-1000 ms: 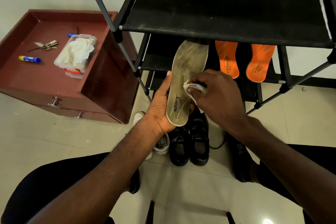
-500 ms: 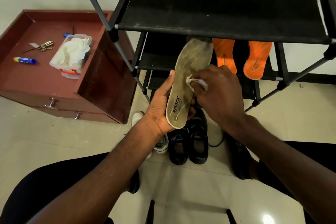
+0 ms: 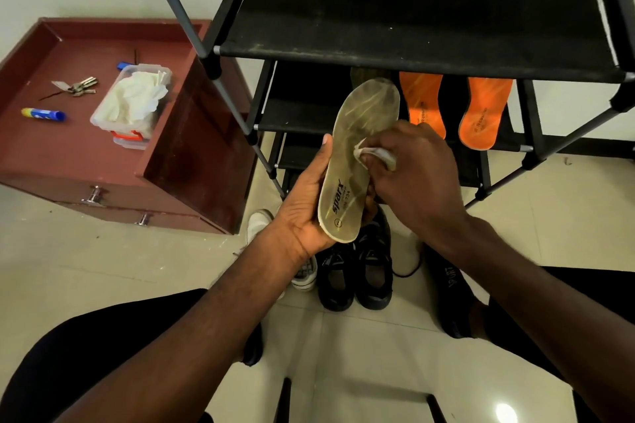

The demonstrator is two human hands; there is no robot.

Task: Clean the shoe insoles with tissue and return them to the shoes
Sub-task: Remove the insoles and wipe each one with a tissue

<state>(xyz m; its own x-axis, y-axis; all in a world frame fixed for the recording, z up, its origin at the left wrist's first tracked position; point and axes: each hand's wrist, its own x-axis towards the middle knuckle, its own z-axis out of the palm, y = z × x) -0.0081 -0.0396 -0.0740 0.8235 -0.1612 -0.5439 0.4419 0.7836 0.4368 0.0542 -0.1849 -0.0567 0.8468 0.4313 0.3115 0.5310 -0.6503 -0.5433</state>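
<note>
My left hand grips the heel end of a worn beige insole marked "sparx", holding it upright in front of the shoe rack. My right hand pinches a small white tissue and presses it against the middle of the insole. Two orange insoles lie side by side on the rack's lower shelf behind. A pair of black shoes stands on the floor below my hands.
The black shoe rack fills the upper right. A white shoe sits left of the black pair, and another black shoe lies to the right. On the maroon drawer unit stand a clear tissue box, keys and a blue tube.
My right hand has slid the tissue a little up the insole, from near the heel toward the middle. The left hand keeps its hold on the heel end.
</note>
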